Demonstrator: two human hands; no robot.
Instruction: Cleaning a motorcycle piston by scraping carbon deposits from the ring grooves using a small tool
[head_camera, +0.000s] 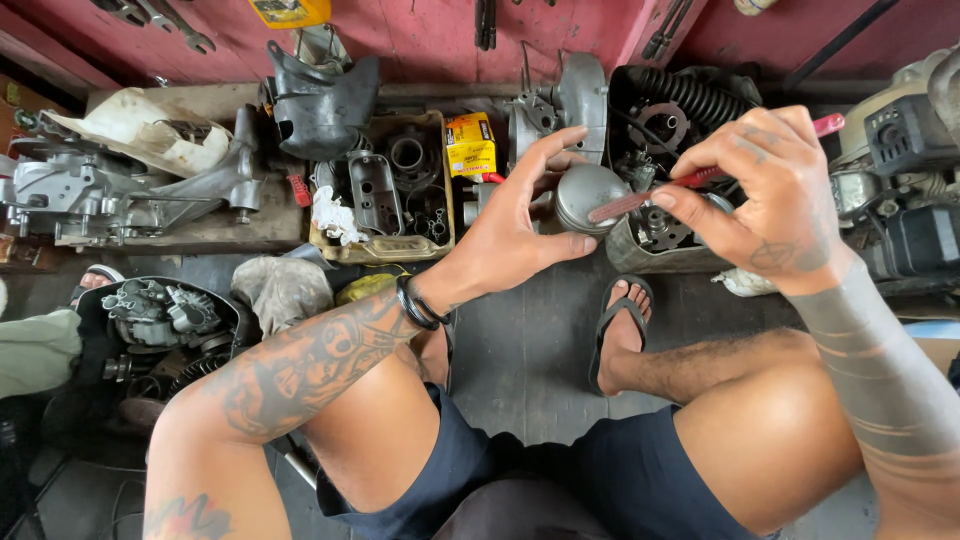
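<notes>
– grey metal at centre: what holds it?
– left hand (520, 225) cups a round metal engine part (588, 195), fingers curled round its edge, steadying it at twelve o'clock above the knees.
– and at two o'clock?
– right hand (770, 190) pinches a red toothbrush (690, 182), bristles on the part.
– around?
– parts tray (385, 190) at eleven, sandalled foot (620, 330) below; nothing blocks.

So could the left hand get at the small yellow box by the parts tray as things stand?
Probably not freely: the left hand is closed around the grey metal piston while the right hand works a red toothbrush on it. The yellow box lies uncovered just beside its fingers.
</notes>
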